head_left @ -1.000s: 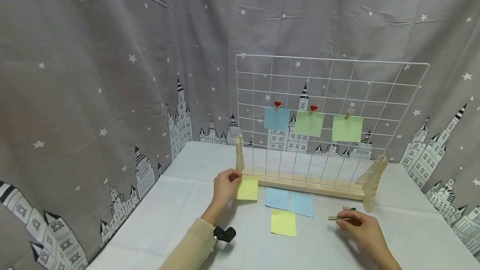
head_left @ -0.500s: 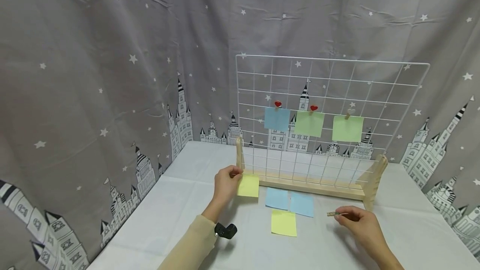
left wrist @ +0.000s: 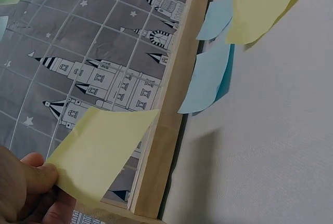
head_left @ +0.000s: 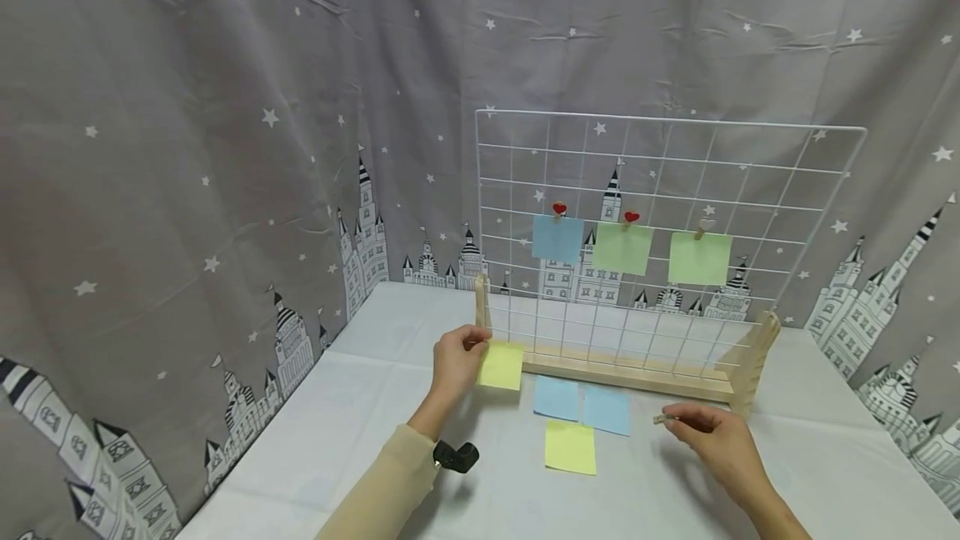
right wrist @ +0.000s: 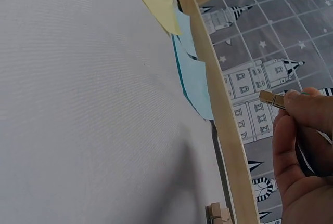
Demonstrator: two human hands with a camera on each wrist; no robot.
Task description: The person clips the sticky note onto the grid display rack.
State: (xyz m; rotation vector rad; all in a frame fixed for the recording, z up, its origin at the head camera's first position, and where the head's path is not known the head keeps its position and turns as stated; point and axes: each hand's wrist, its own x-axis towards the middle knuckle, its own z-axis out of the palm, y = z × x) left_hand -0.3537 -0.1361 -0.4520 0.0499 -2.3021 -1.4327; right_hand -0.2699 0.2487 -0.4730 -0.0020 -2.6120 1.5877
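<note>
My left hand [head_left: 456, 365] pinches a yellow sticky note [head_left: 501, 367] by its upper left corner, in front of the grid rack's left foot. In the left wrist view, thumb and fingers grip the edge of that note [left wrist: 104, 154]. On the right, my right hand [head_left: 716, 438] holds a small wooden clothespin [right wrist: 271, 99] between thumb and fingers, raised over the table. Two blue sticky notes [head_left: 557, 397] and another yellow sticky note [head_left: 570, 447] lie on the table between the hands.
A white wire grid [head_left: 675, 161] stands upright in a wooden base [head_left: 630, 374]. Clothespins with heart tops hold one blue note [head_left: 557, 240] and two green notes [head_left: 622, 249] on it. Another clothespin [right wrist: 218, 214] lies beside the base. A grey curtain [head_left: 225, 107] hangs behind.
My left hand has lifted the yellow sticky note slightly upward and to the right. The right hand has raised its clothespin a little off the table; the other clothespin is now hidden in the head view.
</note>
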